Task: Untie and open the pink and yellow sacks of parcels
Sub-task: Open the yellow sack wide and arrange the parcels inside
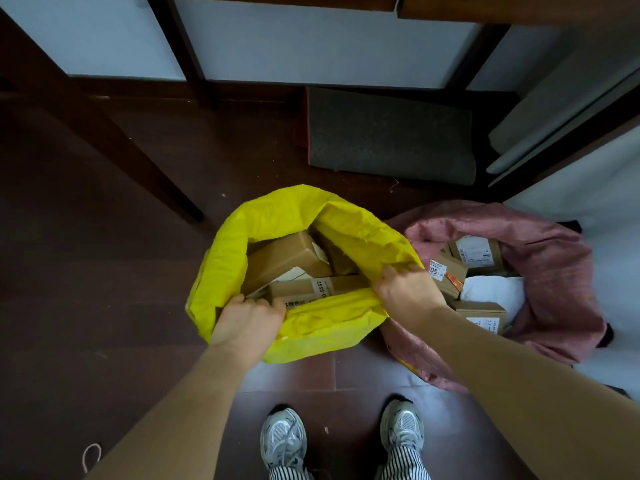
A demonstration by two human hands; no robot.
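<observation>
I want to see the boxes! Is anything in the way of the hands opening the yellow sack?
Nothing visible blocks them. The left hand and right hand already grip the near rim of the yellow sack. Its mouth is spread wide, and brown boxes show inside.

yellow sack [242,230], pink sack [554,271], brown parcels [284,258], striped trousers [403,462]

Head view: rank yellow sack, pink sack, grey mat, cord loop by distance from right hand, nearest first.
From the right hand:
1. yellow sack, gripped at its rim
2. pink sack, just right of it
3. grey mat, ahead by the wall
4. cord loop, far left on the floor
</observation>
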